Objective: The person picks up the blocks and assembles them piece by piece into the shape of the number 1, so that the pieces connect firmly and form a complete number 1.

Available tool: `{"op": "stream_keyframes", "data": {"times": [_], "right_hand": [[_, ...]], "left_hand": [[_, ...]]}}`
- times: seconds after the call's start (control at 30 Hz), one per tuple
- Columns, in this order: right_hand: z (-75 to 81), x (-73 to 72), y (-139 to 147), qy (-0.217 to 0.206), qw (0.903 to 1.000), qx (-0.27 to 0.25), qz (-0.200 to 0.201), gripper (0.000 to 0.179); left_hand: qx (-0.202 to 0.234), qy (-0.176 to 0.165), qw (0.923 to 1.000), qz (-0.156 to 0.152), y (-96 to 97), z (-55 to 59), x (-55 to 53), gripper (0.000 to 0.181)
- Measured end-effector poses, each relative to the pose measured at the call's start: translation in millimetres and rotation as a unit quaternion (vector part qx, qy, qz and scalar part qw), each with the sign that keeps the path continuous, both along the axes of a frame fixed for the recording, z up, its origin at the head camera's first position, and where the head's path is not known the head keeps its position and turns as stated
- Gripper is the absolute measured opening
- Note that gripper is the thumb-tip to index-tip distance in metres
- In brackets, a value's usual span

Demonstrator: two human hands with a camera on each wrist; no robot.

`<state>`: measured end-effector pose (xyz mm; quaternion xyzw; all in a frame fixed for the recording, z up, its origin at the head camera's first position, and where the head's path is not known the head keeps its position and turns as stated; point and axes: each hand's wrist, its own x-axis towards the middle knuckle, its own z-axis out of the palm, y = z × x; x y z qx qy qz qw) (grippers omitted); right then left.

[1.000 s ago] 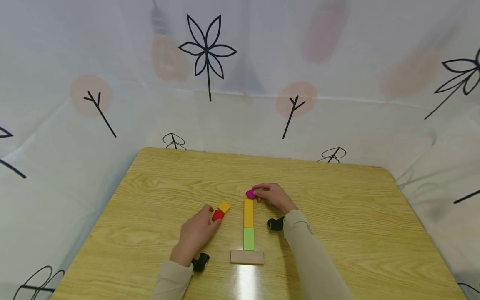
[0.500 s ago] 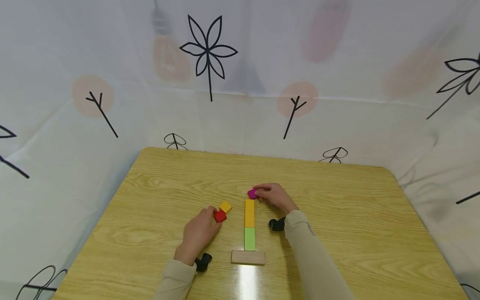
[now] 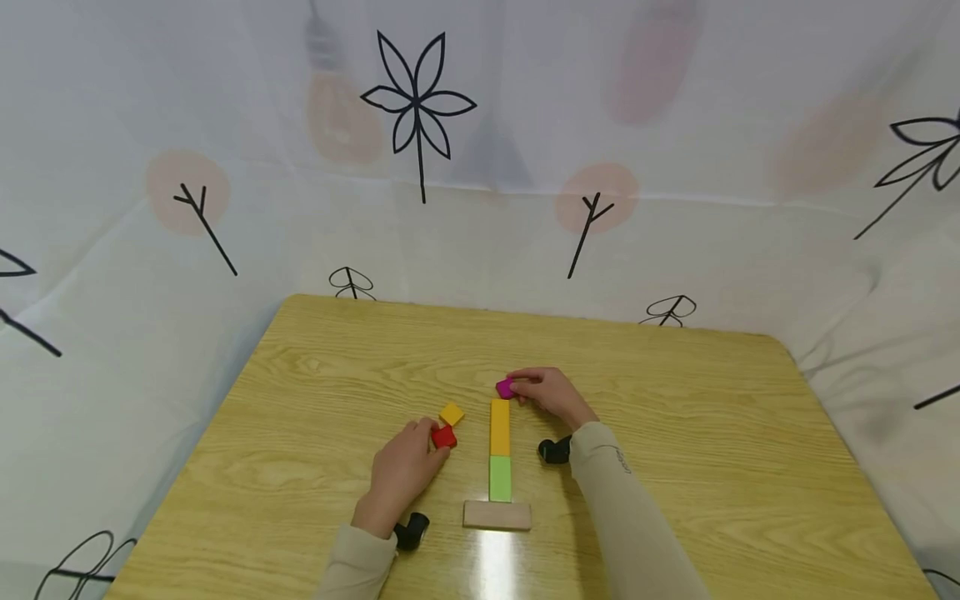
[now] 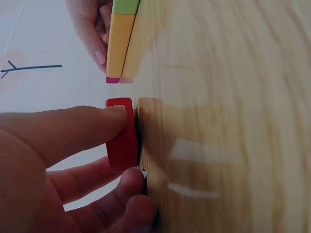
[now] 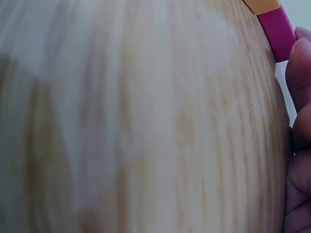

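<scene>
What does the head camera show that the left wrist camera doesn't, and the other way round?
Only the head view: the plank, both sleeves and the black gadgets at the wrists.

Only the left wrist view: a side-on close-up of the red block, and a pink reflection in the tabletop.

Both: the left hand holding that red block, the right hand at the pink block, plus the long yellow block, green block, table and patterned cloth.

no readable words
dark lettering (image 3: 622, 460) on the right sleeve (image 3: 628, 518), right of the red block (image 3: 444, 437), too small to read
</scene>
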<state>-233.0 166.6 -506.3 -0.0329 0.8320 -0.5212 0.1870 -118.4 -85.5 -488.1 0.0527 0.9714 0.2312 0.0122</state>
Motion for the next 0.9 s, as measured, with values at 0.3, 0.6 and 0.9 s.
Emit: {"op": "stream_keyframes", "data": {"times": [0.3,0.6,0.9], "right_hand": [[-0.3,1.0,0.1,0.002,1.0000,0.002,-0.002,0.032],[-0.7,2.1,1.2,0.015,0.9996,0.024,0.008,0.036],[-1.1,2.8,0.7,0.026,0.9988,0.040,0.010,0.035]], "left_hand": [[0.017,0.008,0.9997,-0.017,-0.4,2.6,1.7,0.031],[0.040,0.001,0.9990,-0.020,1.2,6.7,-6.2,0.033],[0.037,0.014,0.9989,-0.026,7.6,16.4,-24.4,0.032]]}}
